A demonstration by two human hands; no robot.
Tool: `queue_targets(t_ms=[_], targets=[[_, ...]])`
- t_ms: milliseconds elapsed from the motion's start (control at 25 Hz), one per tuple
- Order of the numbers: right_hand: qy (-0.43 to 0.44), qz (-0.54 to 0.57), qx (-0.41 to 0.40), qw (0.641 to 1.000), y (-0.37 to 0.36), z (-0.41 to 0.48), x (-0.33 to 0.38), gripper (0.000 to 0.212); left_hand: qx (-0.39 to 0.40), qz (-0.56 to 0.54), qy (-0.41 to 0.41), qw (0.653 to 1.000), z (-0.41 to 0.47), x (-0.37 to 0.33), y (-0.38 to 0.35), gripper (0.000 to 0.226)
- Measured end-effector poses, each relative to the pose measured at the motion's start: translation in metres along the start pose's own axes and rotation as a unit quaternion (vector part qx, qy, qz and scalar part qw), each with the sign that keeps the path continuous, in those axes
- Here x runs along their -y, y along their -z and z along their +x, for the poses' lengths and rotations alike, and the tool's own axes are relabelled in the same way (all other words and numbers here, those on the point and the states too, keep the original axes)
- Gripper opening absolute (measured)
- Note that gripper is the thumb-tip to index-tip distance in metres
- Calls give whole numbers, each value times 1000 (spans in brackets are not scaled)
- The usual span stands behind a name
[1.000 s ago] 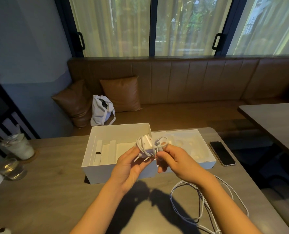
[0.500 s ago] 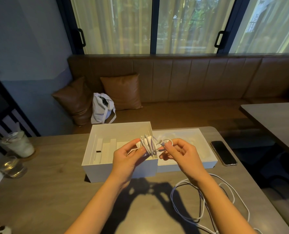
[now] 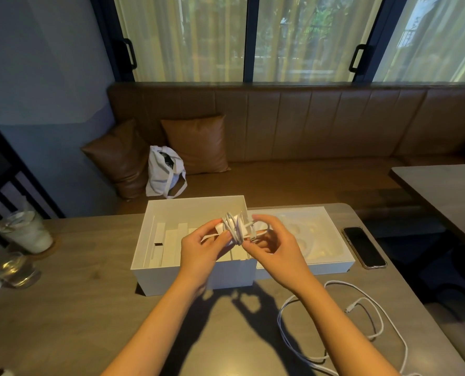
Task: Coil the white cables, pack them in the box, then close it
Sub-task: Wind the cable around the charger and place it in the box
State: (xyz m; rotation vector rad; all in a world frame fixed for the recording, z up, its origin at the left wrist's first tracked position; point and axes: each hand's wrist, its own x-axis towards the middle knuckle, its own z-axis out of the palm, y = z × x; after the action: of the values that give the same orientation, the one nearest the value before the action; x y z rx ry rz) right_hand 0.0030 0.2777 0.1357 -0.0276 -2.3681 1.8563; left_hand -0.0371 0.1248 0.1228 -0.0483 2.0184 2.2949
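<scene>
A white cable wound into a tight bundle (image 3: pixel 234 227) around a small white block is held over the open white box (image 3: pixel 168 275). My left hand (image 3: pixel 201 252) grips the bundle from the left. My right hand (image 3: pixel 273 248) pinches the cable's loose end on the bundle's right side. The box's white lid (image 3: pixel 331 264) lies upturned just right of the box. A second white cable (image 3: pixel 361 324) lies loose on the wooden table at the front right, its plug end showing.
A dark phone (image 3: pixel 364 246) lies right of the lid. Two drink glasses (image 3: pixel 25 232) stand at the table's left edge. A brown bench with cushions and a white bag (image 3: pixel 164 172) runs behind the table. Another table (image 3: pixel 443 185) stands at the right.
Both hands have carried the bundle a little forward over the box. The right hand has kept working the loose end round the bundle; the second cable has not moved.
</scene>
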Motion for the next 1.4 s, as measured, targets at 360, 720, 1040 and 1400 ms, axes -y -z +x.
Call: queue_targets(t_ms=[360,720,1040,1400], targets=[[-110,-127,-20,986,-30,89,-46,18,-41,-9,168,985,93,48,31,40],[-208,-178,-1,962,-84,154,-108,20,-107,-116,301,941,170,99,51,46],[-287,-154,77,942,-108,176,-152,22,-144,-52,314,937,198,131,43,39],[-259,-185,126,940,-97,168,-149,58,-73,53,323,942,192,128,43,42]])
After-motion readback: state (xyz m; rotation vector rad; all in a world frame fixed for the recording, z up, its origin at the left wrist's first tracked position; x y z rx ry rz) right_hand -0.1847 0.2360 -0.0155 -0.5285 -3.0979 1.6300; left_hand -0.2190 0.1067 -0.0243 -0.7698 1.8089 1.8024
